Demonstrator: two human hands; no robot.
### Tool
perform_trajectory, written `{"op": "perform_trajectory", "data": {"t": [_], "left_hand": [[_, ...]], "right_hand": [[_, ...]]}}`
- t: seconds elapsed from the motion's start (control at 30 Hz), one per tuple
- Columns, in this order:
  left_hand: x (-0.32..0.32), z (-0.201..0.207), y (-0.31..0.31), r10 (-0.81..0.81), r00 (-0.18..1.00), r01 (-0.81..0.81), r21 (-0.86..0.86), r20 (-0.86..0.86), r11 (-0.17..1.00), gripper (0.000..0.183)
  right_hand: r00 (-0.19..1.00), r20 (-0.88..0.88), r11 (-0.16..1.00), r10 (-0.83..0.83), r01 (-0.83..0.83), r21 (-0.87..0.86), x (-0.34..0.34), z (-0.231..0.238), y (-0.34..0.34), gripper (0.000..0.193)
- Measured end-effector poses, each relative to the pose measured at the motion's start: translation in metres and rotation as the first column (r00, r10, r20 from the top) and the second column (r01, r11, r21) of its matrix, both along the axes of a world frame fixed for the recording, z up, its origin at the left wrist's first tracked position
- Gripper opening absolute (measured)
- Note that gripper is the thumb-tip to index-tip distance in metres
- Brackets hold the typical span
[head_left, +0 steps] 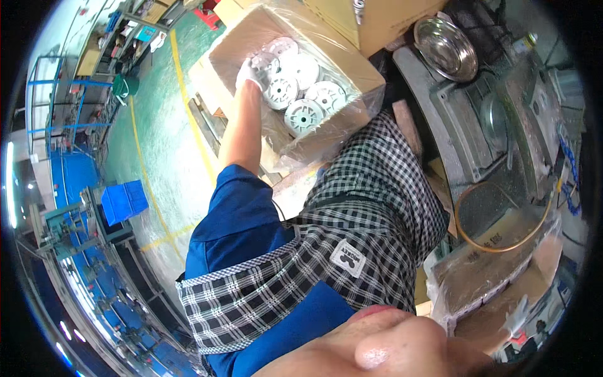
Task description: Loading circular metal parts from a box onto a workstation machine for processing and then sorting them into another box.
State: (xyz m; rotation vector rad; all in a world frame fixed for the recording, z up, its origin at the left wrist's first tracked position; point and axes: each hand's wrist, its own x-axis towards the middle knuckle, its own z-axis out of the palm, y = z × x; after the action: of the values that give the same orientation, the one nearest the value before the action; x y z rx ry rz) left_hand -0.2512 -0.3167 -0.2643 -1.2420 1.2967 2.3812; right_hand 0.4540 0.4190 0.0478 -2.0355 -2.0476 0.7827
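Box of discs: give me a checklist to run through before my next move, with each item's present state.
1. Box open at the top: ok, the discs show inside.
2. Plastic liner clear of the discs: ok, it spreads over the rim without hiding them.
3. Left hand at the discs: ok, reaching inside the box.
4. Secure grip on a disc: cannot tell.
5. Right hand in view: not ok, it does not show.
6. Discs undamaged: cannot tell, too small here.

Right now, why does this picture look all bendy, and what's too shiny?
In the head view, the fisheye lens bends the yellow floor lines and leaves the corners black; in the head view, the metal bowl glints, the green floor is washed pale by glare, and a light tube glows white at the left edge.
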Motion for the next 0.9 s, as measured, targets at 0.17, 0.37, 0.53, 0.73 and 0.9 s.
{"op": "perform_trajectory", "data": {"t": [0.17,0.37,0.53,0.73,0.9], "left_hand": [[-0.043,-0.103,-0.068,-0.457,0.614,0.783,-0.567,0.643,0.255,0.059],[0.022,-0.044,0.034,-0.101,0.677,0.736,-0.665,0.729,0.128,0.067],[-0.003,-0.085,-0.009,-0.533,0.552,0.768,-0.640,0.641,0.025,0.065],[-0.050,-0.117,-0.070,-0.576,0.305,0.891,-0.441,0.759,-0.109,0.081],[0.019,0.082,-0.007,-0.817,0.225,0.601,-0.736,0.531,-0.313,0.063]], "right_hand": [[0.804,0.231,0.759,0.547,-0.594,0.269,-0.006,0.057,-0.035,0.047],[0.800,0.050,0.800,0.598,-0.599,0.021,-0.095,0.079,-0.179,0.045],[0.773,0.066,0.776,0.631,-0.628,-0.062,-0.061,0.053,-0.167,0.048],[0.723,0.090,0.725,0.685,-0.688,0.010,-0.074,0.043,-0.185,0.047],[0.756,-0.228,0.758,0.614,-0.645,-0.100,-0.132,0.033,-0.240,0.044]]}}
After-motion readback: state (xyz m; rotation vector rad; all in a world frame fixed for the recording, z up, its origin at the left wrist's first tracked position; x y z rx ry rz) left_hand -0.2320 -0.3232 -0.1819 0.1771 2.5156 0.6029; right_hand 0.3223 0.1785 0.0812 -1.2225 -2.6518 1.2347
